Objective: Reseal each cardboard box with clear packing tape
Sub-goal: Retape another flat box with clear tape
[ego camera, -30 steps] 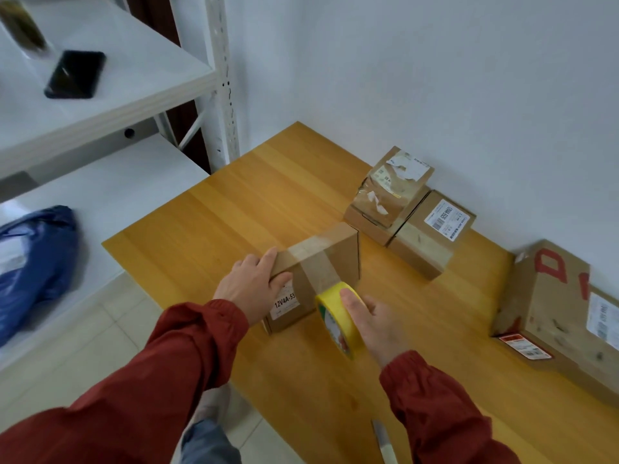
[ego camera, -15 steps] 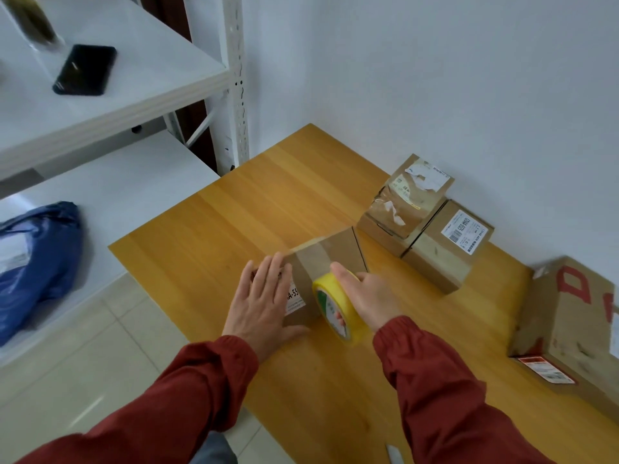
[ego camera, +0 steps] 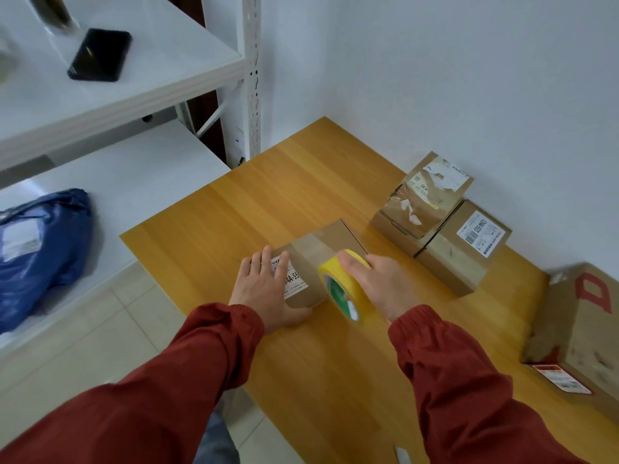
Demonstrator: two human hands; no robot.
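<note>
Box under hands (tape in right)

The person wears a dark brick-red jacket with long sleeves. The left sleeve and the right sleeve are of the same smooth, faintly shiny fabric, creased in soft folds. Each ends in a gathered, elasticated cuff at the wrist. The left hand and right hand are bare. Between the arms shows a patch of grey-blue trousers.

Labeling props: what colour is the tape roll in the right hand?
The tape roll is yellow; head view.
</note>
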